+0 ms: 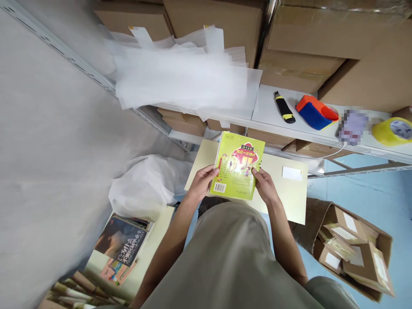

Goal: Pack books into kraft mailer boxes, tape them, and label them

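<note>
I hold a yellow-green paperback book point(238, 165) with both hands, its back cover with a barcode facing up, just above a pale cardboard sheet point(289, 197) on a small table. My left hand point(202, 182) grips the book's left edge, thumb on top. My right hand point(265, 185) grips the lower right edge. A small white label point(292, 173) lies on the sheet to the right of the book.
A white shelf point(267, 111) ahead carries foam sheets point(183, 77), a black-yellow utility knife point(284, 107), an orange-blue tape dispenser point(315, 112) and a yellow tape roll point(393, 130). Brown cartons stand above. Books point(122, 240) lie lower left, a box of packed parcels point(350, 249) lower right.
</note>
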Motion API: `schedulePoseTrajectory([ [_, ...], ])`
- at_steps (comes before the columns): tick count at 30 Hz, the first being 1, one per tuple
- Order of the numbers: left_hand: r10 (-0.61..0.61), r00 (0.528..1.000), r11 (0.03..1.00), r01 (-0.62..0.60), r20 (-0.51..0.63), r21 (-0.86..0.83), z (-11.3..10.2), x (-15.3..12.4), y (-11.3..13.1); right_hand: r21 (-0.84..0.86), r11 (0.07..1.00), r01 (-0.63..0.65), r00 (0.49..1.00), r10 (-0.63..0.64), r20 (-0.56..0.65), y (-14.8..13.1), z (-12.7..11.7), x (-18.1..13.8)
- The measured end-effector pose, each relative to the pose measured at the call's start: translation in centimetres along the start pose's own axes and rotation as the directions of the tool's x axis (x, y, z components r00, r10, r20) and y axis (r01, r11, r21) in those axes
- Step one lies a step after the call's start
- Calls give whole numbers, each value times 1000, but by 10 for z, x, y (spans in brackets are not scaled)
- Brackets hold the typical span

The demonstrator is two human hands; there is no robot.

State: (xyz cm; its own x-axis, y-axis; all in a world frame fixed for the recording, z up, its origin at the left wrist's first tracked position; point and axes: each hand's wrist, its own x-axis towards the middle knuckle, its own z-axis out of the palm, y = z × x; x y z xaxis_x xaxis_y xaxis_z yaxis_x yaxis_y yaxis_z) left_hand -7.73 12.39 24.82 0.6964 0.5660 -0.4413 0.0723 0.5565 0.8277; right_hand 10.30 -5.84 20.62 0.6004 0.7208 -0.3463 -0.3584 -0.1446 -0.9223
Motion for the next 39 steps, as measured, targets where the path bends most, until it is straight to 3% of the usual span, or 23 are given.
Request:
schedulePoseTrajectory([
  [5,97,989,988,-81,-114,134,11,0,-14,-141,989,33,985,-56,-164,12,3,8],
  [10,231,966,925,-181,-113,334,37,-5,-34,-136,989,57,997,-50,51,7,30,-3],
  [14,264,960,894,-206,-96,398,48,-16,-37,-156,978,139,990,-132,52,-2,50,-15],
  [19,231,968,953,-204,-99,222,38,-25,-19,-304,915,264,963,-265,41,-19,55,-37],
  [23,160,983,987,-158,-94,27,31,-38,-1,-390,800,456,884,-457,96,-43,58,-59],
  [29,201,977,978,-204,-76,-43,43,-66,20,-415,695,587,796,-589,140,-72,60,-79],
  [34,190,981,981,-191,-50,-36,47,-77,28,-424,673,605,781,-605,154,-86,56,-90],
  [39,186,981,982,-187,-54,-25,50,-80,32,-424,697,579,801,-585,131,-91,55,-98],
])
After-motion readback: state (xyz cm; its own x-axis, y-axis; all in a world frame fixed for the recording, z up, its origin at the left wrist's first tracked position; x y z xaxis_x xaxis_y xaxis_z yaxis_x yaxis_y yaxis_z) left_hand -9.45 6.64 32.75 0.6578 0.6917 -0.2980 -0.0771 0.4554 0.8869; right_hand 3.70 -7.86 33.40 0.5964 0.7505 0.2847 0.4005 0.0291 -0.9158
